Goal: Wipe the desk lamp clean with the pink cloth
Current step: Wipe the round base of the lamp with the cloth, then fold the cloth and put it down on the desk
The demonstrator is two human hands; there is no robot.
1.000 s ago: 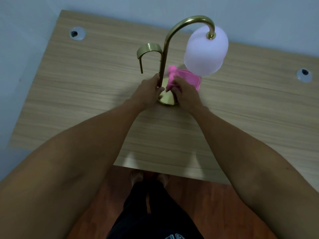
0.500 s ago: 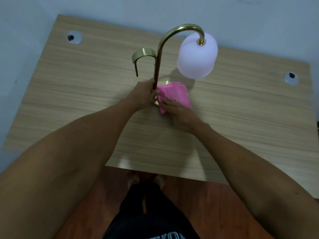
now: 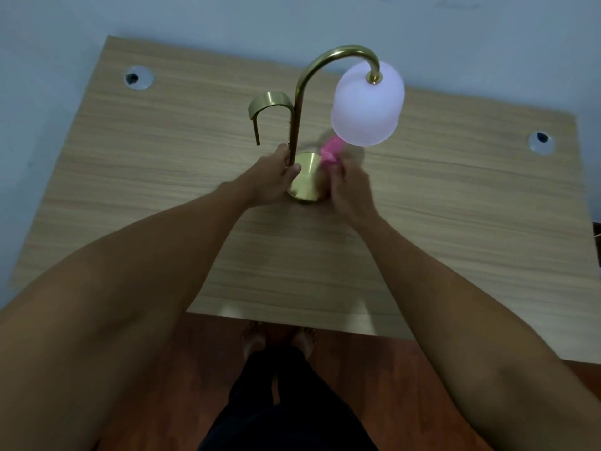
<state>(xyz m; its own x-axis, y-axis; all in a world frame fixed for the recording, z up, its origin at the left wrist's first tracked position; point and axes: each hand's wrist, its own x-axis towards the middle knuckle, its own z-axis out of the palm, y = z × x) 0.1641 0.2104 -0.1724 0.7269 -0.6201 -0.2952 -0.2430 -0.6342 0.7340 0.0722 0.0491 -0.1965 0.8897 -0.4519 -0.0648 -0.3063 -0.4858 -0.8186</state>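
The left hand (image 3: 273, 180) grips the upright brass stem (image 3: 296, 131); the right hand (image 3: 349, 187) bunches the pink cloth (image 3: 331, 153) just below the frosted shade (image 3: 367, 105) (nearer that hand).

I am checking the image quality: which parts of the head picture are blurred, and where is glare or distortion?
Head view: the right hand and the pink cloth are motion-blurred; the left hand on the lamp stem is sharper; soft glare lies on the brass base; the wide lens swells both forearms and bends the desk edges.
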